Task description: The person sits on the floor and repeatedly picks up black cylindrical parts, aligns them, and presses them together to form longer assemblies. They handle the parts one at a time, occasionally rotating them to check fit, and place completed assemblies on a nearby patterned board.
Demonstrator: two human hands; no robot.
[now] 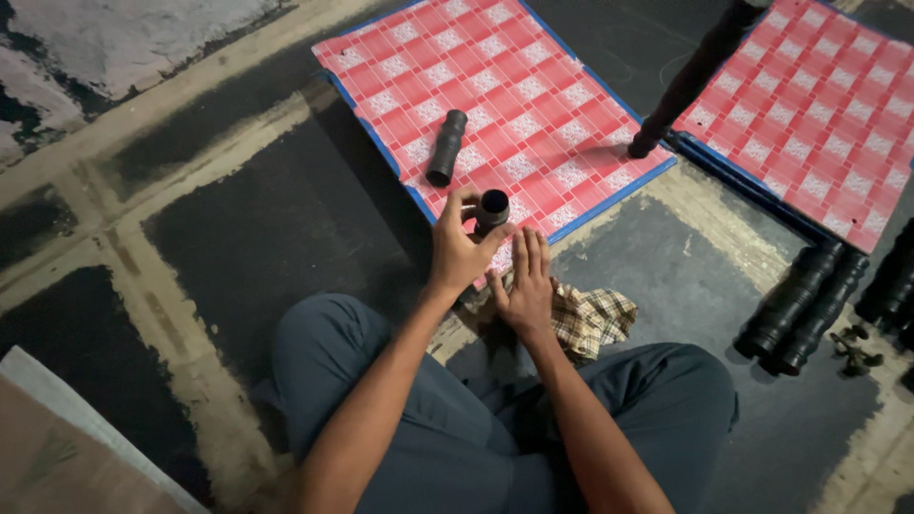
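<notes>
Left hand (459, 249) grip around black tube (491, 209), right hand (525, 286) just beside

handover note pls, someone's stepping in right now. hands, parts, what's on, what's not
Left hand: gripping a short black tube, open end up, at the near edge of the red checkered panel.
Right hand: flat, fingers straight, palm down on a plaid cloth by the panel's near corner; holds nothing.
Second black tube lies loose on the panel. One long black leg stands at the panel's right corner.
More black legs lie on the floor to the right, beside a second checkered panel.
Left: both tubes are unattached.
</notes>
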